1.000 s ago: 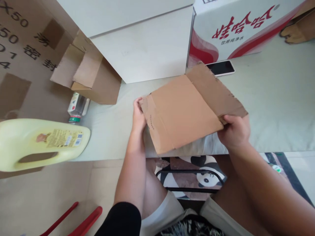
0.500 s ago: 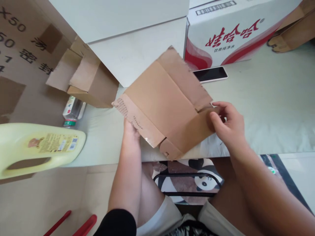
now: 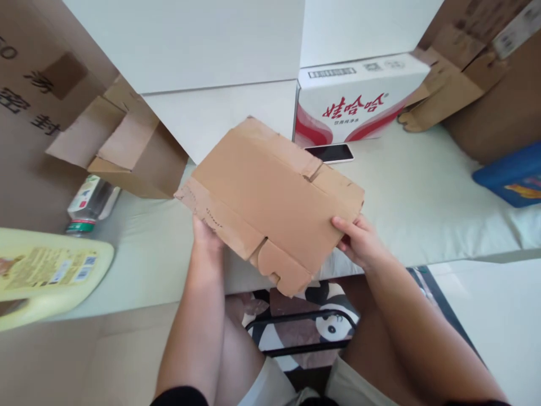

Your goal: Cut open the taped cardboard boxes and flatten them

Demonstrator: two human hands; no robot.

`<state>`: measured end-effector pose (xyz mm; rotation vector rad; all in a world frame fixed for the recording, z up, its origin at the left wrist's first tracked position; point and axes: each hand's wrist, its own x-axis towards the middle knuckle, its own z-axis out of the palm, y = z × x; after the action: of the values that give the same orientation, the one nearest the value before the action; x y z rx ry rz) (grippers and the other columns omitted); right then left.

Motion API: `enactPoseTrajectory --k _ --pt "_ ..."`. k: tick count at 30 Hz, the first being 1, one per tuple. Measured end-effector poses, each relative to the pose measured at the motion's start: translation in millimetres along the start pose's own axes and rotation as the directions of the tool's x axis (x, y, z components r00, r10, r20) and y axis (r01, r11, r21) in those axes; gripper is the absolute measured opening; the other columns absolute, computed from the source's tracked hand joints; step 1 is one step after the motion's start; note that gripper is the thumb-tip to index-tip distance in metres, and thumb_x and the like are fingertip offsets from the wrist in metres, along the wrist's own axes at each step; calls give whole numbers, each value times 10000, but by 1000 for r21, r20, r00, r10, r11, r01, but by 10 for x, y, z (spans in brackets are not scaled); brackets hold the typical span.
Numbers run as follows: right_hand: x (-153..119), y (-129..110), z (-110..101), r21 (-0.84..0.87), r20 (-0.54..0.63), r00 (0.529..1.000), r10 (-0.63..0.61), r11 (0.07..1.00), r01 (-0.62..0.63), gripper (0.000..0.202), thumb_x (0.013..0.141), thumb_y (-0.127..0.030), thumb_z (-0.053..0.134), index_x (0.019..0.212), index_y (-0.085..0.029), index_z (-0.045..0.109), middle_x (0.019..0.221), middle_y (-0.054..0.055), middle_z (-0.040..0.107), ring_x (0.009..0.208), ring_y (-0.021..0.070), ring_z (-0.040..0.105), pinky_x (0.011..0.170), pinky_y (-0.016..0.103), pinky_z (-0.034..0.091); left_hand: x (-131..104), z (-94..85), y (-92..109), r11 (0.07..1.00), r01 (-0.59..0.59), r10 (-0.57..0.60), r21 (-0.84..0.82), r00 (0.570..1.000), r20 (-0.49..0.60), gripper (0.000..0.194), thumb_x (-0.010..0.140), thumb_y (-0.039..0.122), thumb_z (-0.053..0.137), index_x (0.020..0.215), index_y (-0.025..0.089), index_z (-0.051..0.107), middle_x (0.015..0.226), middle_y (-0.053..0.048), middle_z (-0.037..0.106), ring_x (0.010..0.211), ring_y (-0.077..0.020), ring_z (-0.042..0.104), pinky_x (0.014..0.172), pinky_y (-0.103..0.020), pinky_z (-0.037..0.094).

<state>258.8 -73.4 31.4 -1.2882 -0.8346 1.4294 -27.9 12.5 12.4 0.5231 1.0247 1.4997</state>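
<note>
A flattened piece of brown cardboard point(image 3: 270, 197) with folded flaps and torn edges is held tilted above the pale cloth-covered surface. Under its left edge is my left hand point(image 3: 207, 232), gripping from below with the fingers hidden behind the board. On the opposite side my right hand point(image 3: 359, 239) pinches the right edge, thumb on top and fingers beneath. One rounded flap with a notch point(image 3: 285, 268) hangs at the near edge.
Behind the cardboard stand white boxes point(image 3: 220, 113) and a red-and-white water carton point(image 3: 359, 107), with a phone point(image 3: 332, 153) before it. At left are an open brown box point(image 3: 147, 158), a plastic bottle point(image 3: 87, 206) and a yellow jug point(image 3: 63, 276). A blue container point(image 3: 513, 175) lies right.
The cardboard's right panel, folded up before, now lies opened out flat. My right hand has moved to its outer edge. The camera view has shifted to the right.
</note>
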Motion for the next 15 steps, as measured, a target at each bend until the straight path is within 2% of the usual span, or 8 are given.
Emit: enactPoseTrajectory --k 3,6,8,10,12,14,15 --pt "-149 -158 -87 7 -139 989 -42 999 44 385 647 -540 807 721 -226 596 582 -13 555 380 67 319 332 245 235 -36 92 47 990 122 -124 -73 992 -13 232 866 373 536 851 192 680 794 -54 740 697 -193 709 649 -309 588" --pt "-420 -277 -374 -4 -303 944 -127 991 132 404 613 -525 832 752 -241 582 650 -29 558 398 59 307 318 231 204 -72 113 97 965 247 -252 -91 966 -58 210 838 337 514 755 180 626 641 -10 645 488 -124 604 474 -222 474" --pt "-671 -317 -672 -43 -481 852 -206 976 212 414 574 -479 867 787 -259 587 713 -30 567 438 74 360 317 222 204 -92 99 129 962 255 -264 -101 961 -81 206 812 339 528 692 180 579 600 14 590 447 -107 568 448 -209 443" --pt "-914 -336 -1029 -125 -634 725 -271 960 250 412 534 -401 900 787 -290 596 713 -31 539 468 96 396 320 238 239 -106 79 155 964 235 -245 -123 966 -76 201 782 330 547 643 185 530 603 23 570 449 -101 558 449 -210 439" --pt "-1070 -363 -1398 -273 -713 599 -364 931 241 331 599 -415 872 757 -325 595 732 2 559 497 142 453 330 296 265 -117 64 172 964 222 -232 -145 971 -58 209 754 326 564 612 191 490 610 22 562 451 -100 545 444 -214 430" --pt "-1080 -441 -1721 -458 -652 555 -517 851 256 292 700 -480 810 735 -332 560 654 -5 517 462 164 452 340 342 294 -121 54 181 964 216 -225 -158 974 -36 206 725 327 576 599 194 480 603 22 545 443 -99 524 436 -215 418" --pt "-1022 -512 -1849 -490 -598 586 -546 828 272 317 740 -537 764 723 -325 529 619 -18 484 436 163 427 338 351 298 -121 50 184 963 215 -222 -161 975 -27 203 714 330 579 596 194 485 601 21 538 438 -97 514 433 -215 413"
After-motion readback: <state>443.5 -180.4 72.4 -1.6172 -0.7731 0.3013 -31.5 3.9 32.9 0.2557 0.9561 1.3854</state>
